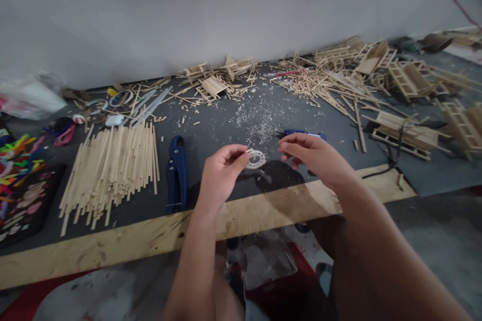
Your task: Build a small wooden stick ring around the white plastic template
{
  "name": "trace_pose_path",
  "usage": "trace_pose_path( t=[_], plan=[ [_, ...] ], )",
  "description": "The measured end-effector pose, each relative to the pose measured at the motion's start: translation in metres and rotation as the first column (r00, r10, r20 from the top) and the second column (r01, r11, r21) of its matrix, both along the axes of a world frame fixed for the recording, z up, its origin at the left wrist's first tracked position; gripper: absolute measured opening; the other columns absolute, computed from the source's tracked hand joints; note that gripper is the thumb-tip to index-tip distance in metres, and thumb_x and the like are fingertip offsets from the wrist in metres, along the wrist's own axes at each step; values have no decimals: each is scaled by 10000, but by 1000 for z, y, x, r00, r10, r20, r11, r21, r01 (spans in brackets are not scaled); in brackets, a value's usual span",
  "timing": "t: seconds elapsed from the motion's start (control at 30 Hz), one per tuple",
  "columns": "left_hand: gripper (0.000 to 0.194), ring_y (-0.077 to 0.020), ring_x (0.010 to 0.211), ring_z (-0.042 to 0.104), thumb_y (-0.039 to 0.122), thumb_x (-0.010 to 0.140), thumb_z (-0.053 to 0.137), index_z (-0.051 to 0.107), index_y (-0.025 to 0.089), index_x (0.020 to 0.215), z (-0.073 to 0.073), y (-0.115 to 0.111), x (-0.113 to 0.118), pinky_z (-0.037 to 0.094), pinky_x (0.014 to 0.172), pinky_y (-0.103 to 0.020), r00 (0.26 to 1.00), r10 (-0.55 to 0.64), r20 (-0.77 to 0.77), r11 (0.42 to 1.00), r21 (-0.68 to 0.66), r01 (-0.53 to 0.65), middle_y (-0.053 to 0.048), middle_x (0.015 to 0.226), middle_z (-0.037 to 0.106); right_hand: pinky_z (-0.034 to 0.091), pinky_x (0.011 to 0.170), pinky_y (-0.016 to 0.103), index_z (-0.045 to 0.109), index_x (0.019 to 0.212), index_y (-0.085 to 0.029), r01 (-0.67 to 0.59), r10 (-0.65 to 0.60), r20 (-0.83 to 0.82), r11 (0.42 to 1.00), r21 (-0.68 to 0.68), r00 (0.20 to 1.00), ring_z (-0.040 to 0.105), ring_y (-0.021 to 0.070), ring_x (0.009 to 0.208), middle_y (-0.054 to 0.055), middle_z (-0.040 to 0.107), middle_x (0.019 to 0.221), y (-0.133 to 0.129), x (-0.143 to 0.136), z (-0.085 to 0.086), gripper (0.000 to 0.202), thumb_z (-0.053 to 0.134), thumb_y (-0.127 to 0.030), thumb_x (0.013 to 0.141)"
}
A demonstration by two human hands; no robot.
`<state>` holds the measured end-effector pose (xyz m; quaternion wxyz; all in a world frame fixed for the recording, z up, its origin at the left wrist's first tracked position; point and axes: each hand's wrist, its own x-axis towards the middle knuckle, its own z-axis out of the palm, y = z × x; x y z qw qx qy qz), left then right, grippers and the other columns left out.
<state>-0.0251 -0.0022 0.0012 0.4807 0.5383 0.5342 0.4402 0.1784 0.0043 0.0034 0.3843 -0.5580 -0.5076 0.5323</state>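
Observation:
My left hand [222,173] pinches a small pale ring with holes around it [258,159] between thumb and forefinger, just above the table's near edge. To the right of the ring, and apart from it, is my right hand [314,155]. Its thumb and forefinger come together, and I cannot make out whether something tiny is between them. Partly hidden behind that hand lies a blue tool [318,135] whose kind I cannot tell. A blue ratchet pipe cutter [176,173] rests on the dark table left of my left hand.
Thin wooden sticks [116,168] lie piled at left, near multicoloured pipe cleaners [18,160]. Clear glue sticks [152,105] lie behind. White scraps [258,118] litter the middle. Small stick-built frames [406,80] crowd the right and back. A wooden strip [146,238] edges the table.

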Motion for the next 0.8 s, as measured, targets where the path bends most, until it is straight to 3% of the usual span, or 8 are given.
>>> trace_pose_path(
  t=[0.13, 0.3, 0.43, 0.57, 0.7, 0.8],
  plan=[
    [219, -164, 790, 618, 332, 705, 670, 678, 194, 875, 3, -2, 0, 477, 735, -274, 1000, -15, -17, 1000, 19, 15, -43, 842, 690, 342, 439, 224, 632, 860, -215, 64, -64, 35, 998, -17, 997, 434, 82, 481, -9, 576, 639, 0, 15, 2, 268, 623, -439, 713],
    [199, -163, 811, 625, 318, 701, 683, 683, 200, 862, 5, -2, 1, 485, 739, -269, 999, -23, 46, 1000, 2, 23, -37, 849, 697, 336, 476, 236, 629, 834, -201, 239, -249, 235, 968, 69, 939, 450, 92, 534, -2, 586, 680, 1, 50, 2, 287, 634, -451, 693],
    [233, -149, 797, 632, 298, 693, 700, 687, 214, 909, 6, -2, 0, 501, 767, -274, 990, -29, 135, 998, -48, 36, -32, 874, 704, 397, 545, 273, 593, 867, -197, 230, -201, 370, 973, -34, 907, 534, 150, 652, 25, 610, 738, -5, 83, -3, 370, 678, -476, 639],
    [290, -156, 745, 633, 279, 681, 712, 684, 204, 960, 5, -2, -1, 534, 702, -294, 978, -50, 202, 992, -108, 73, -51, 891, 703, 408, 506, 275, 542, 867, -202, 240, -185, 340, 963, -126, 922, 554, 166, 637, 30, 617, 711, -10, 87, -14, 393, 712, -442, 607],
    [248, -146, 707, 634, 265, 686, 707, 691, 199, 924, 3, -2, -1, 543, 685, -299, 970, -59, 235, 988, -125, 90, -52, 884, 701, 425, 521, 279, 435, 861, -232, 355, -342, 176, 933, -54, 923, 561, 155, 603, 5, 608, 719, -8, 72, -26, 457, 745, -393, 566],
    [222, -153, 710, 639, 271, 702, 691, 684, 190, 909, 2, -1, 1, 549, 680, -311, 960, -66, 271, 987, -125, 103, -51, 869, 696, 452, 601, 292, 418, 881, -239, 382, -377, 125, 924, -11, 918, 581, 162, 683, 13, 596, 802, -6, 62, -31, 481, 748, -382, 561]
  ],
)
